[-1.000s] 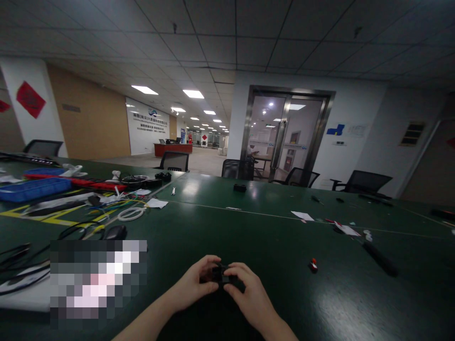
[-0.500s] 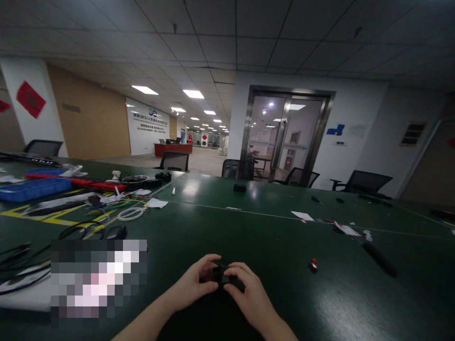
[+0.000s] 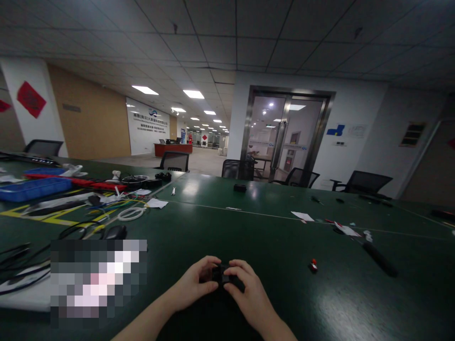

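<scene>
Between my two hands is a small black blocky object [image 3: 222, 273], low in the middle of the view; its exact kind does not show. My left hand [image 3: 196, 280] grips its left side, thumb in front and fingers curled behind. On the right side my right hand [image 3: 248, 290] holds it, with the index finger over the top and the thumb at the near edge. My fingers cover much of the object. To the right of my hands a small red-and-silver item [image 3: 313, 265] lies on the green table [image 3: 277, 246].
At the left are blue trays [image 3: 35, 190], a coiled white cable [image 3: 131, 214], a black computer mouse [image 3: 115, 232] and tangled wires. A black-handled tool [image 3: 379, 258] and paper scraps [image 3: 347, 229] lie to the right. A black box [image 3: 240, 188] stands farther back.
My right index finger has shifted very slightly on the black object. Both hands otherwise keep their place and grip.
</scene>
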The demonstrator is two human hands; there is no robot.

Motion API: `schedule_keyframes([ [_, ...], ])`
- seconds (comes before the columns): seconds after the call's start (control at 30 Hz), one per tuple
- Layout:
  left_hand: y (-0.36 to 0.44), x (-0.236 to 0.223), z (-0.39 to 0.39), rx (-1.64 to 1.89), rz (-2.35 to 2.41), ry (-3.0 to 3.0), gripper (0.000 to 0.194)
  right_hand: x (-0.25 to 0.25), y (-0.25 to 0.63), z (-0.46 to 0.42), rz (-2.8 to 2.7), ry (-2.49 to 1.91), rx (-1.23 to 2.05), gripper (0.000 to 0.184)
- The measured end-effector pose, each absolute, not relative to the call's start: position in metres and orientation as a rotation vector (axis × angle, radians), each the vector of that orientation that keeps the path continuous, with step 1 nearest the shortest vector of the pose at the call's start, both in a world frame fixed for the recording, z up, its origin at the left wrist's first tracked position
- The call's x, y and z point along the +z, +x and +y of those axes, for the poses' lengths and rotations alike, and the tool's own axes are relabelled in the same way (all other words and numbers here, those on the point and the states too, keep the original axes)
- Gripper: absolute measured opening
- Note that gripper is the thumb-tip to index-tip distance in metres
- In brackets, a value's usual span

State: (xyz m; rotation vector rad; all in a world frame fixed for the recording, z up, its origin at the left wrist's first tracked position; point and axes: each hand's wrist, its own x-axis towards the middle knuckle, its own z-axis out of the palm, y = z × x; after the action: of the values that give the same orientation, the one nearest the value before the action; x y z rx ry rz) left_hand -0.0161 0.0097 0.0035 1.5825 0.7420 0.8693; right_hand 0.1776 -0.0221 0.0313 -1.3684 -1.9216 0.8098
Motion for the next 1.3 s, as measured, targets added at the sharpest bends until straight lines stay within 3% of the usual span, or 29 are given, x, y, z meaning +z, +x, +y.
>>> schedule_keyframes([
  [0.5,-0.018,0.004,0.010,0.854,0.777,1.624,0.044,0.020,0.185,-0.014,-1.685,-1.246,0.637,0.021],
  [0.93,-0.020,-0.001,0.012,0.852,0.766,1.633,0.043,0.013,0.193,-0.007,-1.457,-1.307,0.597,0.038],
  [1.3,-0.022,-0.004,0.013,0.840,0.782,1.634,0.044,0.007,0.198,-0.002,-1.346,-1.291,0.476,0.040],
])
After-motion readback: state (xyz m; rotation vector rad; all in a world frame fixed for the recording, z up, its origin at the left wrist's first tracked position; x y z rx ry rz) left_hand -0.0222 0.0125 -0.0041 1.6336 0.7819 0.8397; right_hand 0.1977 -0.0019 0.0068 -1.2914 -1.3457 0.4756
